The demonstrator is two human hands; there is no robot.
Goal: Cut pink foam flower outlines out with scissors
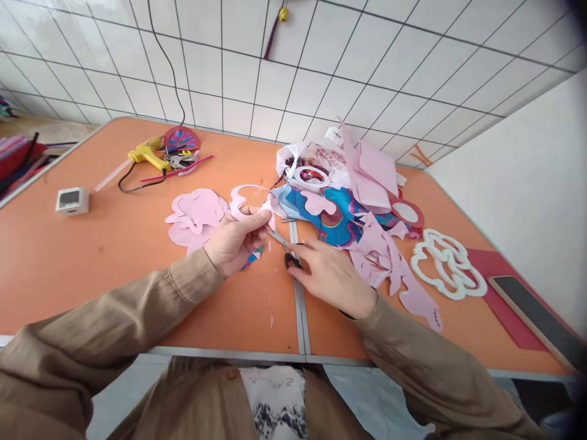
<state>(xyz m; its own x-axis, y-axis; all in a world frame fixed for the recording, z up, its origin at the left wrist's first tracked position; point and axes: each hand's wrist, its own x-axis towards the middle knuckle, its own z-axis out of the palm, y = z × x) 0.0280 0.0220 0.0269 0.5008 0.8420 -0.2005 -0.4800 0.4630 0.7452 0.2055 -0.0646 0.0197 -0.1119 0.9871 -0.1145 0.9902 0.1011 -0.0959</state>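
Note:
Thumb and fingers of my left hand (236,239) pinch a thin, curved pink cutout (237,201) above the orange table. My right hand (332,272) grips black-handled scissors (279,238), whose blades point up and left to the edge of the pink piece at my left fingertips. Pink cloud-like shapes (197,214) lie in a stack left of my left hand. Beneath that hand a blue patterned piece (253,258) partly shows. Pink scraps (378,247) are heaped to the right of my right hand.
A yellow glue gun (150,155) and a small white box (72,201) are at the left. Behind my hands sit a plastic bag (337,160), blue patterned material (342,223) and folded pink sheets (371,174). White cloud outlines (443,269) and a dark rectangular object (527,305) lie right.

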